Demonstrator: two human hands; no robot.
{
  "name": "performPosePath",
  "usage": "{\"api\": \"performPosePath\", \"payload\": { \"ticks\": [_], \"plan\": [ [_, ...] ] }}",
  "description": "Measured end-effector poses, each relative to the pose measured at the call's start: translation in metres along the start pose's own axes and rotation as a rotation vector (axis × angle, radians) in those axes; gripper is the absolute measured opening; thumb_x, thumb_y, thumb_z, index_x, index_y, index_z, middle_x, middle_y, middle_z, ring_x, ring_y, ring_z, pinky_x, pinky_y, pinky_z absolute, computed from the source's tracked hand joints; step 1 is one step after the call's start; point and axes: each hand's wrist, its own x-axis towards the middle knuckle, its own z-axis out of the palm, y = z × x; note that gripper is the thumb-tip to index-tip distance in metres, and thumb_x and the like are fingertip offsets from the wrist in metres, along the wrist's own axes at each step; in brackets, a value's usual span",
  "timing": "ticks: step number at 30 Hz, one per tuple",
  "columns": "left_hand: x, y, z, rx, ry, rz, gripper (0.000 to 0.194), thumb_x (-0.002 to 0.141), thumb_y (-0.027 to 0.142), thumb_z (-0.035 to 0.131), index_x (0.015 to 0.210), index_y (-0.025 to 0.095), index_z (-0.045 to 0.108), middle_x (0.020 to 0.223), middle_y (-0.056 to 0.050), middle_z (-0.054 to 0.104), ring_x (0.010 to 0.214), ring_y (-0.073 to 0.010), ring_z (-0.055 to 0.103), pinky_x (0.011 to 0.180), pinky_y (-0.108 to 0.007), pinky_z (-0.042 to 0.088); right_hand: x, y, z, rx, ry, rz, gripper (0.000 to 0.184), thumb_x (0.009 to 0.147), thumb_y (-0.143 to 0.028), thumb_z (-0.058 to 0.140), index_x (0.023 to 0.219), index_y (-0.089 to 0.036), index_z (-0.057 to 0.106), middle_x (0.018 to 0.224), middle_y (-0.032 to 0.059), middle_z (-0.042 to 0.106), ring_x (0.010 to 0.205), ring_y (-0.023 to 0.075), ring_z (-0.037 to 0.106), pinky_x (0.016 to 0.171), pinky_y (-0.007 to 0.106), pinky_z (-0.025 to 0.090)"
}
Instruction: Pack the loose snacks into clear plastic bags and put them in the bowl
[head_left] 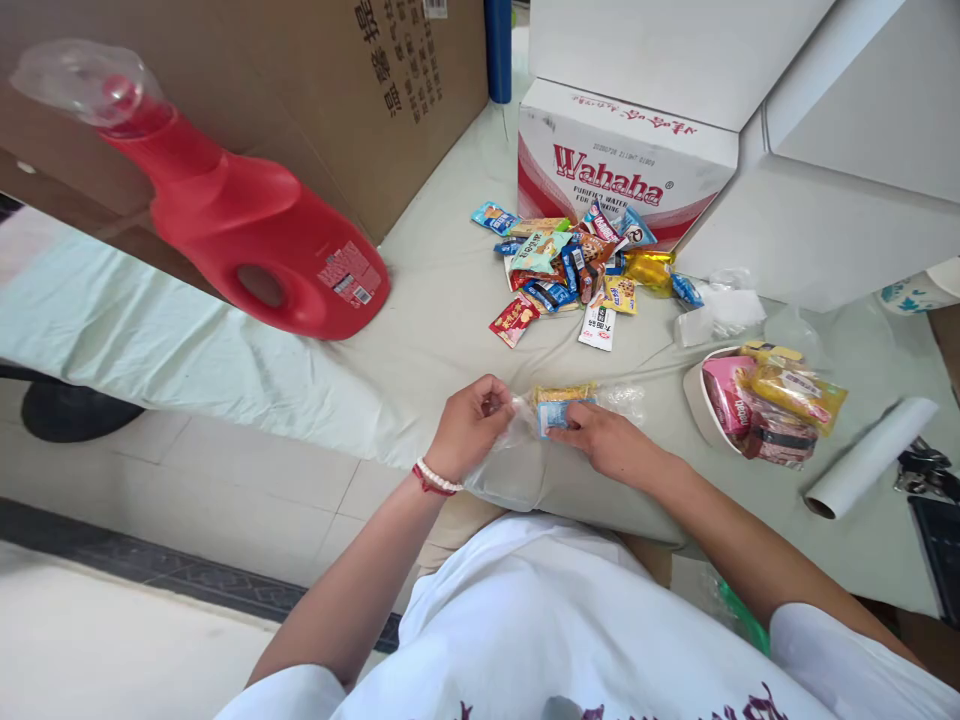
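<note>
At the table's near edge, a small packaged snack with a yellow top and blue label lies in clear plastic film. My left hand, with a beaded bracelet on its wrist, pinches the clear plastic film at the snack's left end. The fingers of my right hand are closed over the snack's right part and hide some of its label. More film sticks out to the right of the snack. Beyond my hands lies a pile of wrapped snacks.
A white bowl of packaged snacks stands to the right, beside a white roll. A red detergent bottle stands at the left before a cardboard box. Behind the pile is a Wahaha carton.
</note>
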Motion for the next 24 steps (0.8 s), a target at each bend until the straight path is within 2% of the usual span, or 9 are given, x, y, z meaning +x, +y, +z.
{"api": "performPosePath", "payload": {
  "ticks": [3,8,10,13,15,17,19,21,24],
  "plan": [
    [0.001,0.013,0.029,-0.096,-0.123,0.075,0.010,0.086,0.029,0.058,0.090,0.020,0.061,0.077,0.001,0.066,0.069,-0.0149,0.065,0.068,-0.027,0.052,0.002,-0.002,0.002,0.158,0.089,0.008,0.037,0.100,-0.013,0.044,0.120,-0.025,0.072,0.104,0.0084,0.062,0.094,0.0221,0.056,0.076,0.031,0.048],
    [0.007,0.005,0.080,0.345,-0.049,0.394,0.035,0.092,0.014,0.042,0.118,0.017,0.066,0.118,-0.013,0.066,0.112,-0.0232,0.062,0.100,-0.041,0.052,-0.013,0.007,0.000,0.429,0.267,-0.036,0.030,0.097,-0.015,0.047,0.107,-0.023,0.074,0.111,0.0101,0.065,0.105,0.0230,0.061,0.090,0.037,0.053],
    [0.003,-0.001,0.090,0.573,-0.037,0.459,0.041,0.094,0.014,0.043,0.130,0.015,0.063,0.129,-0.016,0.062,0.119,-0.0267,0.057,0.104,-0.044,0.048,-0.021,0.015,0.002,0.448,0.432,0.151,0.030,0.098,-0.021,0.047,0.116,-0.024,0.071,0.108,0.0094,0.066,0.102,0.0231,0.063,0.091,0.039,0.053],
    [-0.006,-0.005,0.094,0.864,-0.002,0.460,0.046,0.096,0.020,0.048,0.141,0.016,0.057,0.140,-0.016,0.058,0.122,-0.0313,0.053,0.098,-0.048,0.046,-0.029,0.030,0.009,0.220,0.663,0.590,0.039,0.093,-0.037,0.061,0.128,-0.020,0.066,0.123,0.0160,0.061,0.115,0.0326,0.057,0.101,0.052,0.048],
    [-0.010,-0.004,0.094,0.958,0.026,0.454,0.048,0.096,0.023,0.050,0.143,0.018,0.055,0.143,-0.014,0.058,0.123,-0.0323,0.051,0.095,-0.049,0.044,-0.033,0.037,0.011,0.088,0.630,0.703,0.038,0.086,-0.038,0.067,0.119,-0.019,0.069,0.135,0.0196,0.055,0.128,0.0390,0.047,0.107,0.058,0.041],
    [-0.012,0.000,0.094,0.992,0.043,0.454,0.048,0.096,0.025,0.051,0.143,0.019,0.056,0.143,-0.014,0.059,0.124,-0.0323,0.049,0.094,-0.049,0.042,-0.035,0.040,0.007,0.080,0.577,0.695,0.021,0.087,-0.031,0.063,0.104,-0.020,0.070,0.135,0.0181,0.056,0.128,0.0369,0.048,0.106,0.054,0.042],
    [-0.012,0.004,0.096,1.005,0.041,0.458,0.048,0.095,0.025,0.052,0.143,0.019,0.056,0.141,-0.014,0.060,0.124,-0.0323,0.049,0.094,-0.051,0.041,-0.033,0.035,-0.004,0.156,0.555,0.664,0.014,0.091,-0.028,0.056,0.097,-0.021,0.067,0.117,0.0138,0.064,0.109,0.0294,0.060,0.096,0.044,0.048],
    [-0.011,0.009,0.098,1.010,0.030,0.456,0.048,0.094,0.024,0.051,0.142,0.018,0.056,0.140,-0.015,0.060,0.121,-0.0329,0.052,0.092,-0.052,0.041,-0.023,0.023,-0.016,0.249,0.526,0.617,0.015,0.095,-0.027,0.050,0.098,-0.022,0.064,0.097,0.0081,0.068,0.088,0.0234,0.063,0.083,0.036,0.050],
    [-0.007,0.011,0.095,0.984,0.006,0.435,0.042,0.094,0.023,0.049,0.132,0.015,0.063,0.134,-0.019,0.062,0.115,-0.0347,0.056,0.090,-0.054,0.043,0.007,0.002,-0.024,0.275,0.444,0.508,0.019,0.099,-0.021,0.043,0.100,-0.022,0.062,0.096,0.0081,0.068,0.089,0.0226,0.063,0.081,0.033,0.048]
  ]
}}
